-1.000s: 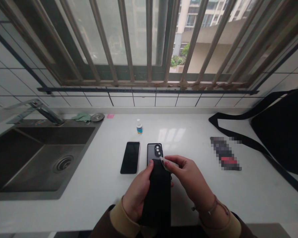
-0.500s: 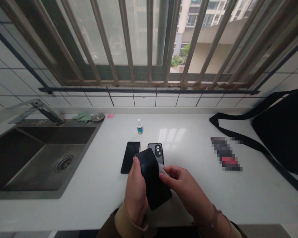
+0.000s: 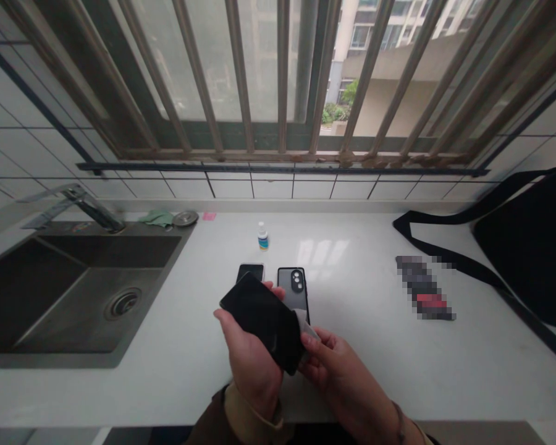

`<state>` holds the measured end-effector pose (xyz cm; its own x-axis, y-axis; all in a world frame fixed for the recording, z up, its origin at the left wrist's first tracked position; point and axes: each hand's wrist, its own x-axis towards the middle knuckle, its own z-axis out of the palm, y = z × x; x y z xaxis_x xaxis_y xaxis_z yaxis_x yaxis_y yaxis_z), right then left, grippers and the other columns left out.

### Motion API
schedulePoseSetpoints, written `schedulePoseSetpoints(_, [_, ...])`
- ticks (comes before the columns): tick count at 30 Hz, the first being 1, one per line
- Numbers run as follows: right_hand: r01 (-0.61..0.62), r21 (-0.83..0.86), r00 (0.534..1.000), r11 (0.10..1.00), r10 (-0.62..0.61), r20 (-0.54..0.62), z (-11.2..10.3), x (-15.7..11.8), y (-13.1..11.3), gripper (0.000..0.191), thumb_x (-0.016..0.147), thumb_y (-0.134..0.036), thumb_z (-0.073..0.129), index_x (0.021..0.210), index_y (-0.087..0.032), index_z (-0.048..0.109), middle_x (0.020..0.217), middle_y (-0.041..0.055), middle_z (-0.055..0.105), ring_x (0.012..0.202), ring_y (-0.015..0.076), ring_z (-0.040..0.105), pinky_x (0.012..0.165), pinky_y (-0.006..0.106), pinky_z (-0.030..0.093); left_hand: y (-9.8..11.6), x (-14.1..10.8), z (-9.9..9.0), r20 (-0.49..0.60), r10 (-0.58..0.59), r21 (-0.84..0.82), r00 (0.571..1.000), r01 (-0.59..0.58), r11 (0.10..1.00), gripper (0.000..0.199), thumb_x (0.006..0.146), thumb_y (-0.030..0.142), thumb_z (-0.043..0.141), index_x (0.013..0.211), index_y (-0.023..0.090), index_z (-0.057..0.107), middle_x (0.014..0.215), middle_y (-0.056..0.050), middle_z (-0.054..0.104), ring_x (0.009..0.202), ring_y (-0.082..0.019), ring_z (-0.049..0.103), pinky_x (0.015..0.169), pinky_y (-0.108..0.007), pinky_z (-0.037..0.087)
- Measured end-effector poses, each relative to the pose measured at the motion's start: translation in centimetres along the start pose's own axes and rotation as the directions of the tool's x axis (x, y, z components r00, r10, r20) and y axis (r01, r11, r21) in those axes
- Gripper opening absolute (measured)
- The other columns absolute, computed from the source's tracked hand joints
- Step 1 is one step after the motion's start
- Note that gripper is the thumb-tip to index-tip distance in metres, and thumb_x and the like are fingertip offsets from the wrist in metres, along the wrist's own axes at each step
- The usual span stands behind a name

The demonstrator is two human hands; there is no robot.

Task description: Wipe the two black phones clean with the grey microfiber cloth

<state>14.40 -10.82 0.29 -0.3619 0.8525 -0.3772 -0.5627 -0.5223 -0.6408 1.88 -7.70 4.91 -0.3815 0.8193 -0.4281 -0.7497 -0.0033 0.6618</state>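
The left hand (image 3: 251, 358) cradles a black phone (image 3: 259, 321) low in the centre of the frame, its fingers curled under the tilted slab. The right hand (image 3: 336, 377) comes in from the lower right, closed in a pinch on a pale strip (image 3: 304, 324) at the phone's edge, so the two hands sit close together on the same object. Just above them on the white surface (image 3: 361, 358) lies a phone in a dark case (image 3: 293, 289), camera lenses showing, beside a second phone (image 3: 250, 272) partly hidden behind the held one. A small bottle (image 3: 262, 237) with a blue label stands further up. At the left is a steel sink (image 3: 106, 250) with a faucet (image 3: 92, 209), and a green cloth (image 3: 156, 217) lies past its far corner. A pixelated packet (image 3: 424, 287) and a black bag (image 3: 526, 253) sit at the right, below a barred window (image 3: 282, 74)
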Motion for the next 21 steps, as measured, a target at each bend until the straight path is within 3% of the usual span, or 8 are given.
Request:
schedulePoseSetpoints(4, [-0.002,-0.005,0.999,1.0,0.002,0.034,0.1,-0.1,0.2,0.038,0.091,-0.044,0.088,0.115,-0.016,0.081,0.112,0.0101,0.08,0.099,0.0191,0.075,0.091,0.029,0.057,-0.4,-0.6,-0.4,0.043,0.116,-0.022,0.992,-0.115,0.993,0.084,0.108,0.07,0.013,0.116,0.02,0.079,0.106,-0.01,0.082,0.099,-0.023,0.078,0.084,-0.03,0.062])
schedulePoseSetpoints(9, [-0.019,-0.114,0.999,0.993,0.014,-0.047,-1.0,-0.2,-0.1,0.042,0.084,-0.049,0.092,0.109,-0.018,0.082,0.105,0.0068,0.079,0.088,0.0172,0.073,0.082,0.028,0.059,1.1,0.1,0.2,0.021,0.022,-0.043,1.0,-0.021,0.999,0.079,0.106,0.074,0.025,0.112,0.016,0.079,0.099,-0.012,0.08,0.093,-0.025,0.079,0.084,-0.034,0.063])
schedulePoseSetpoints(12, [0.059,-0.369,0.981,0.927,-0.124,-0.153,-1.9,-0.6,-1.0,0.044,0.086,-0.057,0.087,0.105,-0.018,0.082,0.099,0.0076,0.08,0.084,0.0204,0.073,0.08,0.033,0.061,2.2,1.0,0.7,-0.013,-0.033,-0.091,0.999,0.032,0.995,0.071,0.108,0.07,0.031,0.115,0.017,0.077,0.101,-0.012,0.079,0.093,-0.026,0.078,0.094,-0.047,0.065])
schedulePoseSetpoints(14, [0.157,-0.632,0.921,0.759,-0.343,-0.183,-2.1,-1.3,-2.1,0.044,0.093,-0.057,0.08,0.118,-0.021,0.081,0.106,0.0093,0.082,0.091,0.025,0.076,0.084,0.038,0.062,2.6,1.5,0.7,0.009,-0.126,-0.114,0.992,0.127,0.985,0.065,0.109,0.066,0.035,0.118,0.016,0.076,0.101,-0.012,0.078,0.091,-0.027,0.078,0.096,-0.057,0.064])
schedulePoseSetpoints(15, [0.205,-0.739,0.868,0.642,-0.469,-0.166,-2.0,-1.6,-2.8,0.043,0.097,-0.054,0.076,0.126,-0.023,0.079,0.113,0.0096,0.082,0.097,0.0272,0.077,0.087,0.04,0.062,2.6,1.7,0.5,0.03,-0.191,-0.114,0.981,0.193,0.974,0.063,0.109,0.065,0.037,0.119,0.016,0.075,0.1,-0.013,0.078,0.09,-0.027,0.077,0.095,-0.06,0.064])
schedulePoseSetpoints(17, [0.295,-0.874,0.773,0.386,-0.634,-0.018,-1.5,-2.0,-4.2,0.037,0.103,-0.045,0.069,0.134,-0.028,0.076,0.123,0.0094,0.08,0.105,0.0289,0.077,0.091,0.042,0.063,2.1,1.7,0.1,0.095,-0.344,-0.086,0.934,0.352,0.932,0.06,0.108,0.063,0.041,0.12,0.014,0.075,0.099,-0.014,0.078,0.089,-0.029,0.077,0.092,-0.061,0.064])
schedulePoseSetpoints(19, [0.387,-0.908,0.727,0.159,-0.658,0.194,-0.7,-1.7,-5.3,0.031,0.106,-0.034,0.063,0.133,-0.029,0.077,0.122,0.0089,0.08,0.106,0.0275,0.076,0.091,0.042,0.064,1.2,1.2,-0.3,0.175,-0.485,-0.042,0.857,0.498,0.866,0.057,0.107,0.061,0.047,0.121,0.014,0.075,0.103,-0.015,0.079,0.09,-0.028,0.077,0.092,-0.056,0.065])
schedulePoseSetpoints(21, [0.43,-0.903,0.702,0.017,-0.636,0.322,0.2,-0.6,-6.2,0.03,0.106,-0.025,0.059,0.13,-0.027,0.078,0.117,0.0095,0.079,0.102,0.0253,0.077,0.091,0.042,0.066,0.2,0.4,-0.5,0.246,-0.581,-0.017,0.776,0.603,0.797,0.053,0.107,0.058,0.051,0.128,0.015,0.074,0.113,-0.015,0.08,0.097,-0.028,0.078,0.096,-0.051,0.063])
